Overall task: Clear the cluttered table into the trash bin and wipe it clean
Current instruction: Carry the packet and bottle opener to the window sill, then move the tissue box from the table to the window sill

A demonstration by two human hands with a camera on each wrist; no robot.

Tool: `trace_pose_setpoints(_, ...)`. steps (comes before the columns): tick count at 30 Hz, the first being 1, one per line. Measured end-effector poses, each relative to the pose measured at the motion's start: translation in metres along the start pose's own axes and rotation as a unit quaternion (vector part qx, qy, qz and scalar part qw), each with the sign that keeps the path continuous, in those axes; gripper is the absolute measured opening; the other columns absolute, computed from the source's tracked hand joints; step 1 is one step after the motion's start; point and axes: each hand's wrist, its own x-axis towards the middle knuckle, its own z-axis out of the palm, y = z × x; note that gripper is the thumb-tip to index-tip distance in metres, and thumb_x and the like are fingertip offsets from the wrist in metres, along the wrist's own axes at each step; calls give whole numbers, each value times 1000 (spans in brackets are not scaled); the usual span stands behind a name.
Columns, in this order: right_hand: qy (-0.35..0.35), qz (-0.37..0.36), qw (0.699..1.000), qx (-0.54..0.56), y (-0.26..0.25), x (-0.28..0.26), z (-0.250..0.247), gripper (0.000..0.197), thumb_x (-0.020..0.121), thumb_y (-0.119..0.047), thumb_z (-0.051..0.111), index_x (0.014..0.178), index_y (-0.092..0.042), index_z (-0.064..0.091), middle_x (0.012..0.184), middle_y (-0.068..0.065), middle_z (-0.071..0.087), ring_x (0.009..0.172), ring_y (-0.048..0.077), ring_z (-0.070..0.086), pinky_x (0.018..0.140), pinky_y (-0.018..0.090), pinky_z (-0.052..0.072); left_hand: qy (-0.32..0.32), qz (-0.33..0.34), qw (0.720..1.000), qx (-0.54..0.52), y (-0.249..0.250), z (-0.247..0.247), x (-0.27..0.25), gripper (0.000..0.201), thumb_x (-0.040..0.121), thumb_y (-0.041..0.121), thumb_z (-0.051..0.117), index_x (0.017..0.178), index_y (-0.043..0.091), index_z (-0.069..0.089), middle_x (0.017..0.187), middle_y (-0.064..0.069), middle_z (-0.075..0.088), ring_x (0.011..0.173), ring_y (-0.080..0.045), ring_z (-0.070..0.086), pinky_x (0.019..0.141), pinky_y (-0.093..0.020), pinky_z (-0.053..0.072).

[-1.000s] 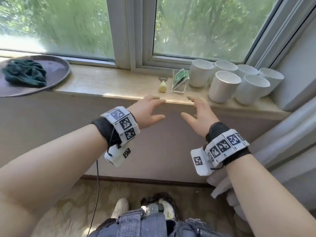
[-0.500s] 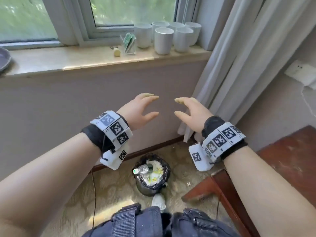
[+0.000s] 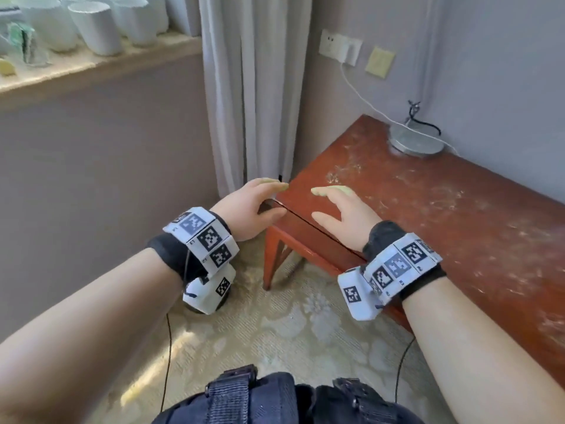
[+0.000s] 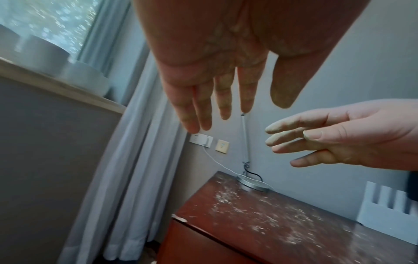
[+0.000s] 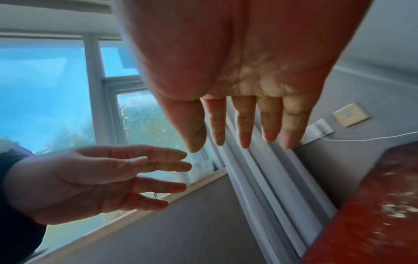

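Both hands empty, fingers spread, the right hand (image 3: pixel 342 214) hovers over the crumb-strewn red surface (image 3: pixel 443 215) stretching rightward, the left hand (image 3: pixel 255 209) just off its corner.

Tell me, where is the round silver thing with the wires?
In the head view the round silver base sits at the far back of the red table, against the wall, below the white wall socket, beyond the right hand.

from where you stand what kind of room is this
Probably a hotel room or bedroom corner: a red wooden table against the wall, white cups lined on the windowsill, a pale curtain and patterned carpet.
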Motion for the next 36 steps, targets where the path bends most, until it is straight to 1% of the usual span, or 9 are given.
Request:
trace_pose_setpoints(2,17,24,1000,0,27,-29,-17,45,94,-27,51,137,-22,42,143,1,36,131,16,37,109,24,25,-9,27,1000,-6,35,19,11,49,94,35,48,142,30,35,146,9,33,132,-7,36,104,-20,29)
trace_pose_setpoints(7,83,86,993,-4,108,-117,-71,37,95,-26,49,132,-25,48,138,-4,41,123,13,44,105,27,35,-27,92,995,-18,142,79,37,49,93,35,51,140,29,38,144,8,37,132,-8,37,107,-23,29)
trace_pose_setpoints(11,103,138,985,-8,179,-199,-112,29,96,-22,46,124,-24,55,125,-8,51,104,7,50,94,21,40,-75,116,989,-62,230,142,52,44,93,30,52,136,26,43,138,3,47,121,-11,49,104,-29,40)
trace_pose_setpoints(16,95,227,969,-8,270,-292,-139,27,97,-24,45,121,-24,57,128,-7,51,116,11,49,97,23,38,-119,170,976,-73,333,223,67,43,93,29,52,135,28,44,136,4,46,120,-11,51,101,-29,42)
trace_pose_setpoints(19,90,262,961,1,312,-334,-153,26,97,-23,45,120,-23,58,125,-7,51,115,11,50,98,21,36,-162,190,965,-77,386,259,74,43,93,29,51,136,27,43,138,5,45,122,-11,49,102,-31,43)
trace_pose_setpoints(20,92,272,958,6,326,-344,-158,26,96,-23,46,120,-23,58,125,-6,51,115,11,50,101,23,37,-175,198,961,-78,400,269,76,43,93,29,52,135,27,44,138,5,44,123,-12,49,103,-32,42)
trace_pose_setpoints(23,112,303,946,22,365,-367,-171,26,96,-23,47,119,-23,58,128,-4,49,116,13,50,105,31,38,-202,226,952,-54,435,295,91,44,93,28,52,136,25,43,139,2,43,125,-14,47,104,-36,42)
trace_pose_setpoints(31,169,386,906,41,478,-375,-214,40,94,-25,50,134,-23,44,140,2,40,125,21,45,107,36,37,-229,235,944,-24,500,346,163,46,93,29,51,138,25,41,140,2,41,125,-13,46,105,-34,40)
trace_pose_setpoints(36,171,490,854,37,569,-355,-247,55,92,-26,55,142,-20,33,147,8,32,132,29,38,107,43,36,-228,235,944,-29,541,378,233,43,94,29,51,136,25,43,137,1,43,121,-14,49,103,-34,42)
